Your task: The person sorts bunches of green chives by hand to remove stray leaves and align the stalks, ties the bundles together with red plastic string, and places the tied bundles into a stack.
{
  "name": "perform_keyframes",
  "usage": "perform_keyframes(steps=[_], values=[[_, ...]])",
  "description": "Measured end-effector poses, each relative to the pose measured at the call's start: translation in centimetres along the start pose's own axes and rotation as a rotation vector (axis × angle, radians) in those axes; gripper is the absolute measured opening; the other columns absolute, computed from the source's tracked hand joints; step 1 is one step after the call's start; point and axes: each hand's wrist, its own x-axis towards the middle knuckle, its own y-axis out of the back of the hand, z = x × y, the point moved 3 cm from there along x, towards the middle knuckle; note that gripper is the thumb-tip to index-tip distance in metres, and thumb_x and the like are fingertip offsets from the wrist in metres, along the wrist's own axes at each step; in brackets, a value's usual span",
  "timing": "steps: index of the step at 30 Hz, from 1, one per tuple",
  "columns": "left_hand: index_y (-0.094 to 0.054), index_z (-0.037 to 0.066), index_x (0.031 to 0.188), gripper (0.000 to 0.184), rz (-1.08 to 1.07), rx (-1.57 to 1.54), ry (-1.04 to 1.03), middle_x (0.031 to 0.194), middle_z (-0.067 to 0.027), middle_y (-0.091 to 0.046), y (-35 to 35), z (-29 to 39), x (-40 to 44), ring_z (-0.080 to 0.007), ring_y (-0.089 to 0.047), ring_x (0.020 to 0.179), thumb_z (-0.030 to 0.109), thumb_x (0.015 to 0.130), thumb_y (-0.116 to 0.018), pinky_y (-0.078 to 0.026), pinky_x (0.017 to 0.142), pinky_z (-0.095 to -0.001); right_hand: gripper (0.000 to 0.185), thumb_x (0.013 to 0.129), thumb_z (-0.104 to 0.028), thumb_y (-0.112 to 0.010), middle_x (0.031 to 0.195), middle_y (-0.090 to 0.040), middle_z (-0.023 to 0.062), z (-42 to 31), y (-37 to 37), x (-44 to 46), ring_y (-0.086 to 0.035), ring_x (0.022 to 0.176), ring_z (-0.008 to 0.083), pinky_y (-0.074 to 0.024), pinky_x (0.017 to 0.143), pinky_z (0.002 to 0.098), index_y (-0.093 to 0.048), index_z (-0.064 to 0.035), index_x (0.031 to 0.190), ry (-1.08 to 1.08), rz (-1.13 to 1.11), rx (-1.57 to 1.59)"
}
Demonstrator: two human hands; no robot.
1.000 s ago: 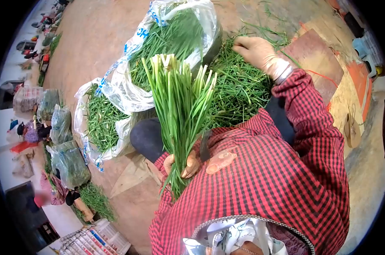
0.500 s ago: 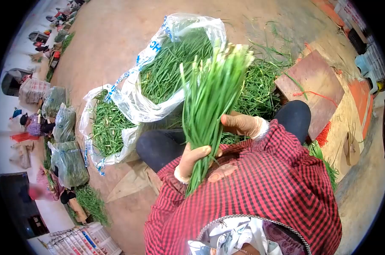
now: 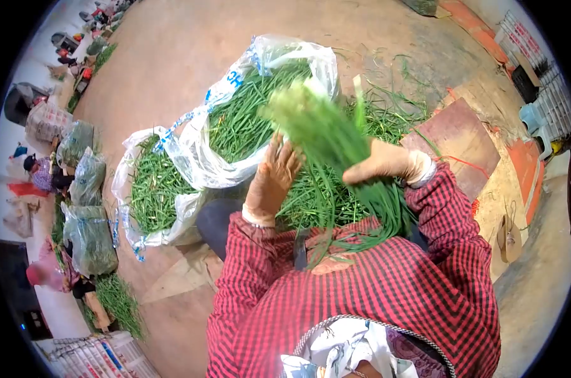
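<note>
A bunch of long green chives [image 3: 336,135] slants across my front, its pale ends up and left and smeared by motion. Wrapped around its middle is my gloved right hand [image 3: 386,162], and the leafy ends droop over my lap below. Just left of the bunch, my gloved left hand [image 3: 273,178] is raised with flat, outstretched fingers and holds nothing. Behind my hands lies a loose heap of chives [image 3: 320,205]. Beyond my left hand stands an open clear plastic bag [image 3: 225,165] full of chives.
A second open bag [image 3: 123,189] of greens sits to the left. On the right lie a brown board [image 3: 459,142] with a red string and a sandal [image 3: 507,239]. Filled bags [image 3: 90,239] and other people line the left wall, near white crates [image 3: 103,359].
My left hand has let go of the chives' lower end and opened. My right hand has closed around the bunch, which has swung from nearly upright to a leftward tilt.
</note>
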Motion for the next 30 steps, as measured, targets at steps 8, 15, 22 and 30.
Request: perform_keyframes(steps=[8, 15, 22, 30], values=[[-0.029, 0.005, 0.147, 0.080, 0.077, -0.255, 0.033, 0.141, -0.0165, -0.046, -2.4, -0.2, -0.9, -0.0286, -0.047, 0.129, 0.017, 0.080, -0.071, -0.036, 0.110, -0.0435, 0.069, 0.094, -0.043, -0.060, 0.131, -0.053, 0.0128, 3.5, -3.8, 0.7, -0.049, 0.121, 0.0194, -0.0402, 0.102, 0.0337, -0.036, 0.0000, 0.142, 0.279, 0.176, -0.100], [-0.017, 0.007, 0.152, 0.096, -0.006, -0.096, 0.002, 0.144, -0.0174, -0.043, -3.3, 0.1, -0.8, -0.0293, -0.044, 0.131, 0.013, 0.074, -0.073, -0.032, 0.113, -0.0432, 0.044, 0.101, -0.045, -0.042, 0.096, -0.068, 0.0173, 2.0, -3.4, 1.3, -0.066, 0.090, 0.0342, -0.0500, 0.080, 0.0388, -0.060, -0.0096, 0.120, 0.275, 0.347, -0.583], [-0.035, 0.003, 0.145, 0.083, 0.076, -0.096, 0.043, 0.111, -0.0139, -0.062, -2.7, -0.8, -0.5, -0.0256, -0.062, 0.102, 0.013, 0.071, -0.071, -0.050, 0.094, -0.0403, 0.053, 0.098, -0.053, -0.041, 0.091, -0.068, 0.0206, 2.0, -4.1, 2.4, -0.065, 0.088, 0.0382, -0.0495, 0.079, 0.0422, -0.064, -0.0057, 0.106, 0.131, 0.086, -0.693], [-0.047, -0.003, 0.131, 0.064, 0.234, 0.056, 0.029, 0.097, -0.0040, -0.064, -2.5, -1.8, -0.2, -0.0147, -0.062, 0.090, 0.004, 0.073, -0.072, -0.049, 0.085, -0.0275, 0.019, 0.087, -0.019, -0.068, 0.073, -0.059, 0.0025, -3.7, -4.6, 2.0, -0.052, 0.068, 0.0072, -0.0438, 0.060, 0.0251, -0.066, -0.0015, 0.094, 0.338, 0.405, -0.539]])
